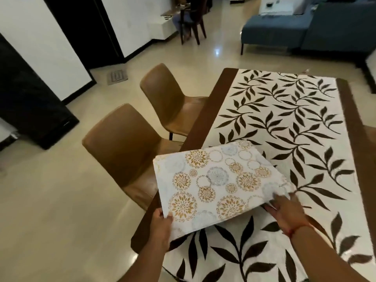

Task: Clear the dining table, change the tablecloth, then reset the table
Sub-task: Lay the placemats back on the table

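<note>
Landmark: the table [200, 123], a dark wood top with the leaf cloth [284, 127] spread along it; every place below is given from this table.
Folded cloth: a flat white packet with gold and silver circles [219, 184], held over the table's near left corner. Its left part overhangs the table edge, its far corner is above the leaf cloth. Whether the far corner rests on the cloth or floats just over it I cannot tell.
Left hand: the left hand [160, 226] grips the packet's near left corner, thumb on top, fingers curled under and hidden.
Right hand: the right hand [284, 210] holds the near right corner, thumb on top of the fabric, fingers underneath; that corner is blurred, so the exact pinch is unclear.
Table state: nothing but the leaf cloth shows on the tabletop, so clearing looks done and the cloth change is probably the step in hand.
Doing it well: keep the packet level and folded; if it sags at the overhanging side the layers may slip open.
Next call: my guess is that the packet should be parked off the table, on the near chair [122, 147] just left of the corner, so the leaf cloth can be lifted freely.
Risk: laying the packet on the leaf cloth would pin what has to come off.
Chairs: a second chair [168, 98] stands further along the table's left side, both tucked close.
</note>
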